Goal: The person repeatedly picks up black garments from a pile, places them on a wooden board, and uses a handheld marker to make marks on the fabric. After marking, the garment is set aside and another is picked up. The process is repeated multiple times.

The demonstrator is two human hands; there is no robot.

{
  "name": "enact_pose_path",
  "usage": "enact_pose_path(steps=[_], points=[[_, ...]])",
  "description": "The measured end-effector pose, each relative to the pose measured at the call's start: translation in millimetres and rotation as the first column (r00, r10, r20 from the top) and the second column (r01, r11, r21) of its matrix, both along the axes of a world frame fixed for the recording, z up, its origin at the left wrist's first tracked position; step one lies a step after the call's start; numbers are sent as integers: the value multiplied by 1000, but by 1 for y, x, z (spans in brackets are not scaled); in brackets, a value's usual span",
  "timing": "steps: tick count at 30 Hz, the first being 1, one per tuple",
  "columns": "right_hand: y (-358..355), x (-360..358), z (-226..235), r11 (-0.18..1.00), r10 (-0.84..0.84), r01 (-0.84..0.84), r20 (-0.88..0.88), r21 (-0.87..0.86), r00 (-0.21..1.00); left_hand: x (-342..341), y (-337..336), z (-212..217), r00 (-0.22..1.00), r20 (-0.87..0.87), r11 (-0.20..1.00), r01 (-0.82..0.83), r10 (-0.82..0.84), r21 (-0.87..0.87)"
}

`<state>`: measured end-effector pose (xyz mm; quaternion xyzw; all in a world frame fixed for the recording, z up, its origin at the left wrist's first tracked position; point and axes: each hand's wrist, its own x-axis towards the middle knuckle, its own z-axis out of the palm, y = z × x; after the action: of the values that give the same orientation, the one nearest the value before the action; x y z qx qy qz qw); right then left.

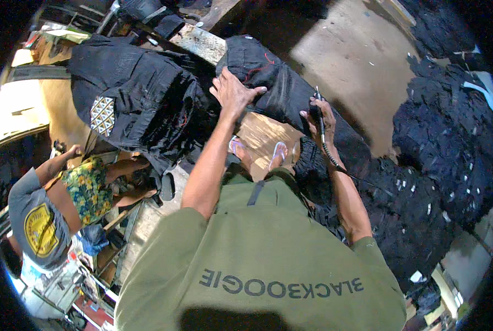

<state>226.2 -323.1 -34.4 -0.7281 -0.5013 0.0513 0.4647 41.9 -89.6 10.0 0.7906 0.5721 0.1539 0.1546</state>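
A pair of black denim trousers (282,91) lies over a long narrow support in front of me, with red thread marks near its far end. My left hand (234,95) rests at its near left edge, fingers spread and thumb stretched to the right. In my right hand (325,118), over the right part of the black cloth, is a pen-like rotary tool (320,122). Its thin metal tip points away from me, and a coiled cord runs from its rear along my forearm. Whether the tip touches the cloth I cannot tell.
Dark garments (141,88) are piled at the left, with a patterned patch (102,116) on them. A large heap of black clothes (445,149) fills the right side. At the left a co-worker in floral shorts (87,190) is beside a metal frame (128,237).
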Motion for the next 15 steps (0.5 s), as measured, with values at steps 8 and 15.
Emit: enact_pose_path(steps=[8, 15], points=[[21, -34, -6, 989, -84, 97, 119, -110, 989, -28, 26, -13, 743, 654, 667, 416, 144, -618], [99, -78, -6, 994, -91, 97, 94, -57, 991, -30, 120, -8, 868, 225, 897, 434, -442, 87]])
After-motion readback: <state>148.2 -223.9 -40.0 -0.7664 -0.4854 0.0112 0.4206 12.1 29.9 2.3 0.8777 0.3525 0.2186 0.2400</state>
